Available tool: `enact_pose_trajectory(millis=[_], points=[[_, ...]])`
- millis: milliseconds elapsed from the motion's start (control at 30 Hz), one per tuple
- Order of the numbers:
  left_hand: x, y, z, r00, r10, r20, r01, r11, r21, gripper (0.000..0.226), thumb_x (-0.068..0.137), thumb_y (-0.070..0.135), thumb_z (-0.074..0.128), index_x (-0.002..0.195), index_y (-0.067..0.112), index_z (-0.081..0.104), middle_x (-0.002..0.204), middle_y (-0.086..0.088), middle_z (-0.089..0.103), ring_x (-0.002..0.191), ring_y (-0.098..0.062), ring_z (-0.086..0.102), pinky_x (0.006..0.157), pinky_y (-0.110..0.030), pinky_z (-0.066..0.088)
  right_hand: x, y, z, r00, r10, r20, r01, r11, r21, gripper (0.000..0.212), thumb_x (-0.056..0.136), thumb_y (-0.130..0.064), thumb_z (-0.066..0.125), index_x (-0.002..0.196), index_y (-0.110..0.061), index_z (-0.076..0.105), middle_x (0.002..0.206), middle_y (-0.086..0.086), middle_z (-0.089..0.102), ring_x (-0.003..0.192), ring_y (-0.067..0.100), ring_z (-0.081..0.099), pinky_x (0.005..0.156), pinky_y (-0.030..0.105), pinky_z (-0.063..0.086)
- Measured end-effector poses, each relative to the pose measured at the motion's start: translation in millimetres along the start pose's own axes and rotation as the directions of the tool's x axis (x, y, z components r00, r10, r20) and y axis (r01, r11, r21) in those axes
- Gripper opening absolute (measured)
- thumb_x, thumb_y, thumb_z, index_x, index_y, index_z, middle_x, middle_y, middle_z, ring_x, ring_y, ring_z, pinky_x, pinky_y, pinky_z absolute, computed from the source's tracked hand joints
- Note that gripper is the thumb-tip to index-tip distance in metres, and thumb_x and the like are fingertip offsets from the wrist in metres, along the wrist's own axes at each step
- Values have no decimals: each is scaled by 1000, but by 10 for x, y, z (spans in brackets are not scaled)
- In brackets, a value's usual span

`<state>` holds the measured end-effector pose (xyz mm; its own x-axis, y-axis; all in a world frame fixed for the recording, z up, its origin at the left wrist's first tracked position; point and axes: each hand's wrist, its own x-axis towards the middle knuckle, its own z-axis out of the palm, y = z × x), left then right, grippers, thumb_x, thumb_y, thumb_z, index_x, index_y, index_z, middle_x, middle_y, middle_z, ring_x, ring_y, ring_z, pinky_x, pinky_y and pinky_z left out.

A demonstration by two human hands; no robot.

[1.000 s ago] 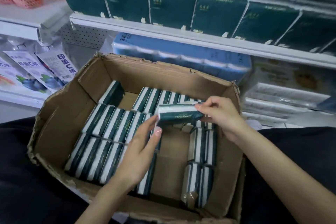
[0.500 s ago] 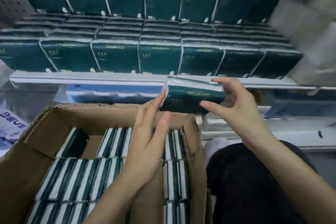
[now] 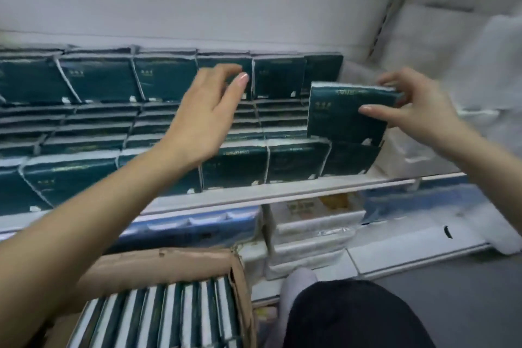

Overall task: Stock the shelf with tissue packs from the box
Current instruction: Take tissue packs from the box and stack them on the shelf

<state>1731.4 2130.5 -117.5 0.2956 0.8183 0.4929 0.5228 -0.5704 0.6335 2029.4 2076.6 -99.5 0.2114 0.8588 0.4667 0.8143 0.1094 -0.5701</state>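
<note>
My right hand [image 3: 418, 113] grips a dark green tissue pack [image 3: 339, 113] by its right end and holds it upright above the right end of the front row on the white shelf [image 3: 282, 195]. That shelf carries several rows of matching green packs [image 3: 99, 79]. My left hand [image 3: 203, 115] hovers with fingers apart in front of the rows, to the left of the held pack, and holds nothing. The cardboard box [image 3: 175, 263] sits at the bottom left with several green-and-white packs [image 3: 158, 316] standing on edge inside.
Blue packs [image 3: 197, 226] and white packs [image 3: 313, 237] fill the shelf below. Pale wrapped goods [image 3: 466, 93] stand to the right of the green rows. My dark-clothed knee [image 3: 353, 316] is at the bottom right, beside the box.
The pack has gone from the box up to the shelf's right end. My left hand has let go of it and now hovers apart. The view has tilted up toward the shelf.
</note>
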Motion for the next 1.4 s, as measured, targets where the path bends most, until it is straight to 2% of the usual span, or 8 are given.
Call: enact_pose_trajectory(millis=[167,367,600,867,967,1067,1200,1400], points=[[586,-357,-43,991,-2,131,-51,915,401,53,100,50,30,145,22,35,147,-10,36,133,-30,37,110,-46,30,716,371,-11,1000,-4,-15,2,988,-152,43,72,-36,80,107,-21,59,98,9,61,81,28,58,75,43,53],[900,-649,-3,960,-40,277,-168,707,687,71,90,63,18,151,27,22,157,-1,21,144,-25,21,116,-41,18,1293,631,221,1000,-11,23,15,985,-175,49,78,-30,78,117,-10,56,115,7,54,91,20,50,76,30,40],[1082,-865,76,957,20,290,-230,659,716,79,90,72,12,151,24,27,156,-4,27,142,-27,26,115,-43,21,1570,859,613,997,-39,60,49,984,-171,44,80,-22,76,117,-9,56,113,9,54,98,24,53,80,29,39],[1118,-977,122,956,51,290,-259,614,746,82,87,69,6,147,21,36,150,-4,38,135,-26,38,111,-41,29,1588,847,964,990,125,-70,-129,990,-52,66,79,-17,77,131,-9,38,122,8,44,106,19,45,79,13,39],[1107,-940,108,954,52,295,-259,637,726,85,86,69,4,147,21,37,151,-6,36,136,-27,37,112,-41,27,1516,754,966,988,154,-24,-155,985,-71,70,80,-23,77,135,-9,35,133,18,44,116,31,49,97,35,45],[1055,-879,76,962,64,266,-240,666,706,86,86,72,2,149,22,32,157,-5,26,141,-26,28,116,-40,19,1412,624,914,990,140,18,-136,981,-138,74,87,-26,70,145,-10,27,144,20,34,121,37,48,104,46,41],[954,-781,-10,964,-2,266,-191,692,696,72,91,64,16,153,28,19,161,2,9,146,-19,12,118,-35,9,1279,376,832,998,58,1,-56,966,-252,70,94,-34,59,150,-12,22,152,16,23,140,32,23,112,40,26],[634,-715,-226,969,-24,246,-145,752,643,65,95,61,25,151,29,23,161,1,11,146,-21,14,118,-38,10,957,-253,908,993,-60,106,81,974,-209,71,91,-39,62,149,-18,26,151,11,28,139,28,26,111,33,25]])
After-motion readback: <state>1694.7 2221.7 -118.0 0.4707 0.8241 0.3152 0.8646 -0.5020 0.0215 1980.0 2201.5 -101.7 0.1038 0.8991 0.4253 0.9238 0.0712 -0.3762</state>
